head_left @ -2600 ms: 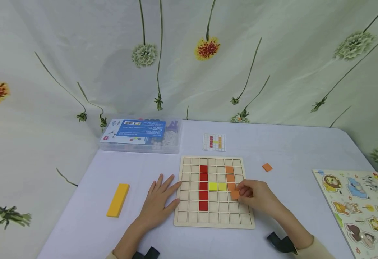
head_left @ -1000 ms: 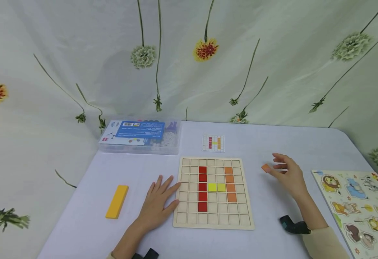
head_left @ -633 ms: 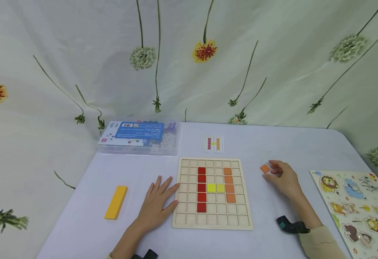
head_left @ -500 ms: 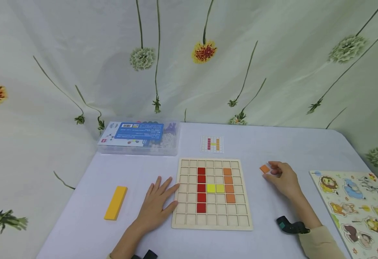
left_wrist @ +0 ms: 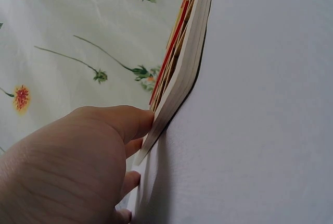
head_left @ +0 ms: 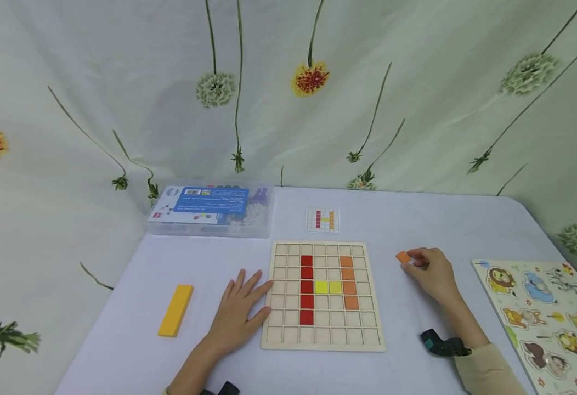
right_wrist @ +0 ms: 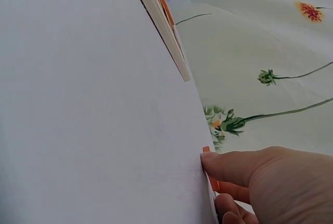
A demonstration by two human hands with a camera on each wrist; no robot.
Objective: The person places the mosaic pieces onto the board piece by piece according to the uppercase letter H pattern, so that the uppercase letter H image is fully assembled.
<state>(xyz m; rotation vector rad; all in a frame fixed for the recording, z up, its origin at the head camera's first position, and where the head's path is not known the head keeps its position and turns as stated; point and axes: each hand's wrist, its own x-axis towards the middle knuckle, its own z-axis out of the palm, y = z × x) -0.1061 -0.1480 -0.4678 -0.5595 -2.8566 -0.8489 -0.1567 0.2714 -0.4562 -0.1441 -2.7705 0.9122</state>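
A wooden grid board [head_left: 275,332] holds a column of red tiles [head_left: 306,287], two yellow tiles [head_left: 328,287] and a column of orange tiles [head_left: 349,288]. My left hand [head_left: 239,310] lies flat with spread fingers, its thumb and index touching the board's left edge. Right of the board, my right hand [head_left: 431,273] pinches a loose orange square tile [head_left: 403,257] by its right corner, low at the cloth. In the right wrist view, the thumb and fingers partly cover that orange tile [right_wrist: 213,182]. The left wrist view shows the thumb [left_wrist: 136,122] against the board's side.
A small pattern card [head_left: 323,220] lies behind the board. At the back left stands a clear plastic case [head_left: 209,211] with a blue label. A yellow-orange block [head_left: 176,310] lies left of my left hand. An animal puzzle board [head_left: 540,307] occupies the right side.
My right hand placed an orange tile in the fourth cell of the orange column, then moved right to the loose orange tile, closing on its corner. The left hand has stayed at the board's edge.
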